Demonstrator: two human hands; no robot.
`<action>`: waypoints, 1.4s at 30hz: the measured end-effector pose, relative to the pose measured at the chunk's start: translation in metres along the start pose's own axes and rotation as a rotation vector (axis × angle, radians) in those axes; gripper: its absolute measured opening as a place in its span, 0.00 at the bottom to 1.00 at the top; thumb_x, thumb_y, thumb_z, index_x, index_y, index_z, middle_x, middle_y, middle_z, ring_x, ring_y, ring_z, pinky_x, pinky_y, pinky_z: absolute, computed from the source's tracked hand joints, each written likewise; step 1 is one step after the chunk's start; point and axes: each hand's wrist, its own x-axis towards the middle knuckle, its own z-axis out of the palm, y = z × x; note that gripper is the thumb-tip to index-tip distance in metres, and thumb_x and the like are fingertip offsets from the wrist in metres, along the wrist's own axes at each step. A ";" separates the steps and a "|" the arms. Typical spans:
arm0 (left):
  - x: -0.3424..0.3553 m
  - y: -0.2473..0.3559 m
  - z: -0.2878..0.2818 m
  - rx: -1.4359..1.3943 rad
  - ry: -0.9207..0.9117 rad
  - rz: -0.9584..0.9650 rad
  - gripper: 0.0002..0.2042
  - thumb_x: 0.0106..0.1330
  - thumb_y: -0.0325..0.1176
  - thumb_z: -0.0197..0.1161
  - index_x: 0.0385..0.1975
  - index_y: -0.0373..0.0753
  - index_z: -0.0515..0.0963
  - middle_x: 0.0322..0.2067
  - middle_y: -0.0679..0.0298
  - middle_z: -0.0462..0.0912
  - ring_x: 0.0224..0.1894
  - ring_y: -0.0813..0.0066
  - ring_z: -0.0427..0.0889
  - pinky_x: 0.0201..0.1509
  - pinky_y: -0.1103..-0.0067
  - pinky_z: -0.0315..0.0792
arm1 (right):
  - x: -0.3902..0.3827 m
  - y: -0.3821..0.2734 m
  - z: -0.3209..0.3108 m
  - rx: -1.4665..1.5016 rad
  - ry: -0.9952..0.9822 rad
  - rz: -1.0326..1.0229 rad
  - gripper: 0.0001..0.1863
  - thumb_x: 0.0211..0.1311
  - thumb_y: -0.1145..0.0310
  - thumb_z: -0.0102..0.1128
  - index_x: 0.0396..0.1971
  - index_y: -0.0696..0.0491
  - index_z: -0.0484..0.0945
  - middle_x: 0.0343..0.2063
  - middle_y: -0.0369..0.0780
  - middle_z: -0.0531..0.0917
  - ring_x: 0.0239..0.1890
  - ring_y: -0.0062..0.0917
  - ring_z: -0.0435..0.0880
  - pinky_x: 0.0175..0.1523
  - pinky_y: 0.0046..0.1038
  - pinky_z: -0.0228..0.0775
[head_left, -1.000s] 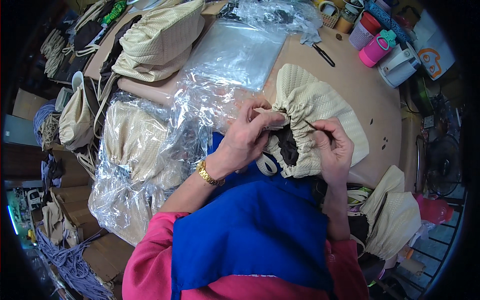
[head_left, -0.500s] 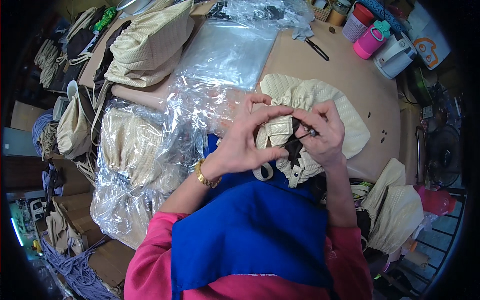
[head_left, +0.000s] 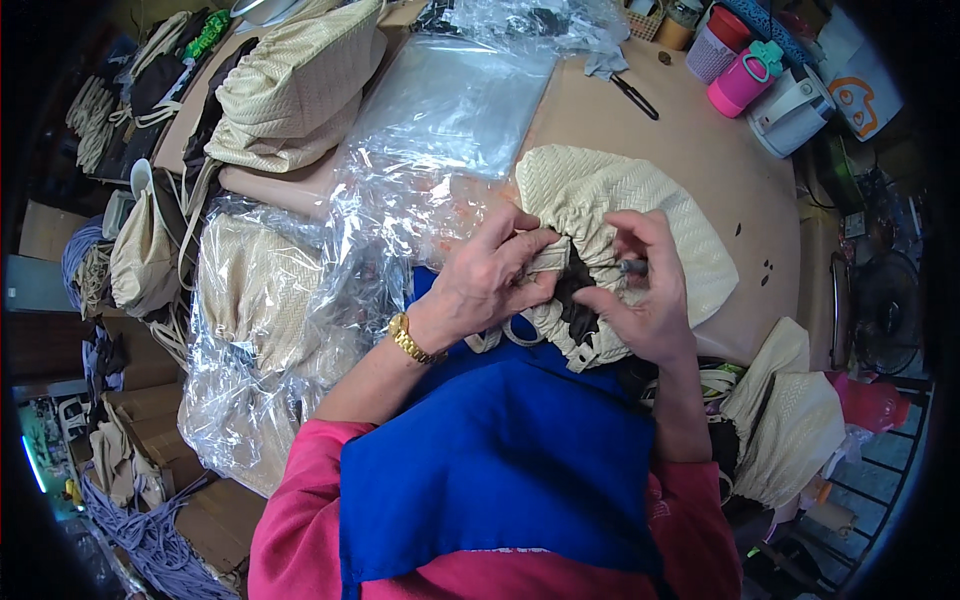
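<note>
A cream woven-textured bag with a gathered mouth and dark lining lies at the table's near edge, partly over my blue apron. At the left of its mouth, my left hand is closed, pinching the cream rim between thumb and fingers. My right hand is curled at the right of the mouth, its thumb against the dark opening. A short piece of a dark rod-like thing shows among the right fingers; the rest is hidden. A cream strap loop hangs below the left hand.
Clear plastic sleeves lie at the back middle. Bagged cream bags are at the left, and another cream bag stands behind them. A black cutter-like tool, a pink bottle and a white kettle are at the back right.
My left fingers have closed in on the bag's rim. The black rod that crossed the mouth now shows only as a short piece in my right hand. The mouth has turned slightly.
</note>
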 end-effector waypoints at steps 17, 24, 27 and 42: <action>0.020 0.012 -0.005 -0.235 -0.225 -0.113 0.32 0.50 0.51 0.78 0.47 0.30 0.79 0.32 0.53 0.74 0.34 0.57 0.76 0.39 0.68 0.70 | -0.004 0.036 0.001 -0.160 -0.044 -0.058 0.25 0.35 0.78 0.77 0.41 0.53 0.86 0.29 0.38 0.71 0.29 0.29 0.76 0.34 0.29 0.71; 0.019 0.012 0.009 -0.123 -0.162 -0.253 0.24 0.59 0.49 0.71 0.39 0.30 0.79 0.30 0.52 0.75 0.33 0.53 0.78 0.38 0.64 0.71 | -0.006 0.040 0.005 -0.106 -0.122 0.103 0.22 0.42 0.78 0.75 0.43 0.56 0.85 0.30 0.38 0.72 0.30 0.26 0.75 0.38 0.25 0.70; 0.018 0.002 0.017 -0.152 -0.136 -0.257 0.17 0.63 0.43 0.67 0.34 0.32 0.79 0.27 0.56 0.74 0.30 0.59 0.76 0.35 0.69 0.70 | 0.001 0.019 -0.011 0.118 -0.129 0.403 0.23 0.45 0.77 0.74 0.46 0.56 0.83 0.30 0.38 0.74 0.31 0.26 0.76 0.39 0.25 0.69; 0.005 -0.019 0.019 -0.352 -0.162 -0.250 0.13 0.62 0.38 0.65 0.34 0.32 0.77 0.32 0.54 0.77 0.36 0.56 0.78 0.40 0.67 0.71 | 0.000 -0.004 -0.034 -0.716 -0.051 -0.250 0.17 0.44 0.79 0.63 0.36 0.45 0.87 0.32 0.33 0.80 0.36 0.28 0.76 0.42 0.32 0.58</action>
